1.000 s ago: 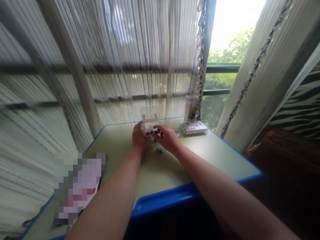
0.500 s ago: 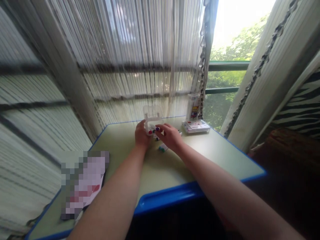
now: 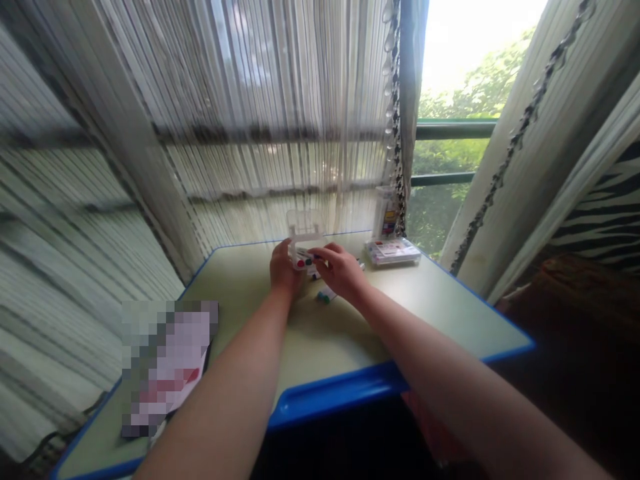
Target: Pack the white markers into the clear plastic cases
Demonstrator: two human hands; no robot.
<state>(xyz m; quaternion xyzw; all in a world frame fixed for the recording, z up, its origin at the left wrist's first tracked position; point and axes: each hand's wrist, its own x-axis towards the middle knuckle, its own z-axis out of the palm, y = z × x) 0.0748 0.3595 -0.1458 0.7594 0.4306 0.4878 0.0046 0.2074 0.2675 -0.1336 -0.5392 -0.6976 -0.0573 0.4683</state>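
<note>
A small clear plastic case (image 3: 305, 233) stands open at the far side of the table (image 3: 330, 333), with coloured markers (image 3: 303, 261) lying in its lower half. My left hand (image 3: 283, 270) is wrapped round the case's left side. My right hand (image 3: 340, 272) is at the case's right side, fingers pinched on a marker there. Another marker with a green cap (image 3: 325, 296) lies loose on the table just under my right hand.
A flat clear box (image 3: 393, 251) and an upright clear container (image 3: 385, 213) stand at the far right of the table. A blurred-out sheet (image 3: 167, 367) lies near the left front corner. Striped curtains hang behind. The table has a blue rim (image 3: 335, 395).
The view has shifted slightly. My right hand's fingers have closed in on the markers in the case. My left hand stays on the case.
</note>
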